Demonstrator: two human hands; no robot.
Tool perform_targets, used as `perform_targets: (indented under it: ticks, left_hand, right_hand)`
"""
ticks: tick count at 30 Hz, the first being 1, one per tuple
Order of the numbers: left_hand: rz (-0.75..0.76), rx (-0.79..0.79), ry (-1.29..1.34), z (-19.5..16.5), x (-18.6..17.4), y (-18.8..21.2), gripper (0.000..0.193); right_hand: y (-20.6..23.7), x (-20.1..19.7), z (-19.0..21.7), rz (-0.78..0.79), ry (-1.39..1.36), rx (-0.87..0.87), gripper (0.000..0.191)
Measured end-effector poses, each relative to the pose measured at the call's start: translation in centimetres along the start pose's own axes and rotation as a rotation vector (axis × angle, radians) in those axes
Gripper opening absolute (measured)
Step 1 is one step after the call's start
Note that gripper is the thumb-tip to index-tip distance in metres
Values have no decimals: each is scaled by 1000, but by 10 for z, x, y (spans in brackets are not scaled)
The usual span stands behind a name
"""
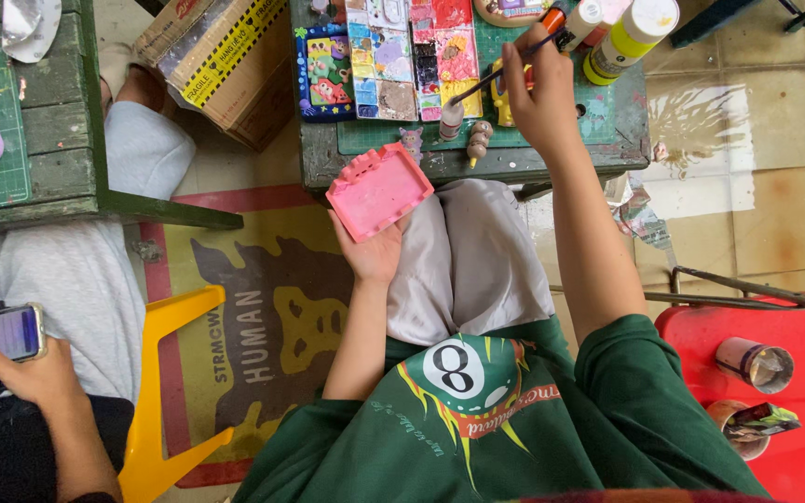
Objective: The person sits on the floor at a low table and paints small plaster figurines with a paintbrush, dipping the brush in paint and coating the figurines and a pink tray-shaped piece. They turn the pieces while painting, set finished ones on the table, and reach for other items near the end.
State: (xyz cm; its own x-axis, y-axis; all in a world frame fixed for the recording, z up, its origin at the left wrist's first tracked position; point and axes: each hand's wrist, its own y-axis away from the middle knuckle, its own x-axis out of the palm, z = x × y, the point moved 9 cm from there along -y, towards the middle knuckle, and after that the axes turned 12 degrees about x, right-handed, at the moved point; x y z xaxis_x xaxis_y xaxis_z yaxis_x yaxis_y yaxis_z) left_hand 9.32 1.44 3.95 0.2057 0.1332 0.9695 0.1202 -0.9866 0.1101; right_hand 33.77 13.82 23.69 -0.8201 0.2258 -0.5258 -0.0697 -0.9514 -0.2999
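Observation:
My left hand (372, 250) holds a pink flat plaster piece (379, 189) with a notched top edge, just off the near edge of the small green table (533, 160), above my grey-trousered knee. My right hand (540, 101) reaches over the table and grips a thin paintbrush (500, 67), whose tip points left at the paint palette (414, 58) of many coloured wells. Small brown figurines (479, 140) stand on the green cutting mat by the table's front edge.
Paint bottles (628, 37) stand at the table's far right. A cardboard box (221, 58) lies on the floor to the left. Another person sits at left holding a phone (0, 333), beside a yellow stool (165, 391). A red stool (775, 391) with cups is at right.

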Motion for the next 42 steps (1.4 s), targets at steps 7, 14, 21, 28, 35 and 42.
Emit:
perform_targets:
  ticks: [7, 14, 21, 28, 35, 42]
  left_hand:
    - [44, 20, -30, -2, 8, -1, 71]
    - [46, -4, -80, 3, 15, 0, 73]
    - [162, -125, -67, 28, 71, 6, 76]
    - [154, -194, -160, 33, 121, 24, 78]
    - [192, -192, -187, 44, 151, 44, 77]
    - [180, -190, -197, 41, 161, 53, 77]
  right_hand:
    - [6, -15, -58, -92, -241, 116, 16]
    - [16, -28, -110, -98, -495, 176, 19]
    - [78, -80, -85, -218, -862, 318, 18]
    - [154, -91, 65, -212, -470, -76, 12]
    - [162, -61, 136, -155, 7, -227, 14]
    - [165, -77, 130, -208, -15, -178, 17]
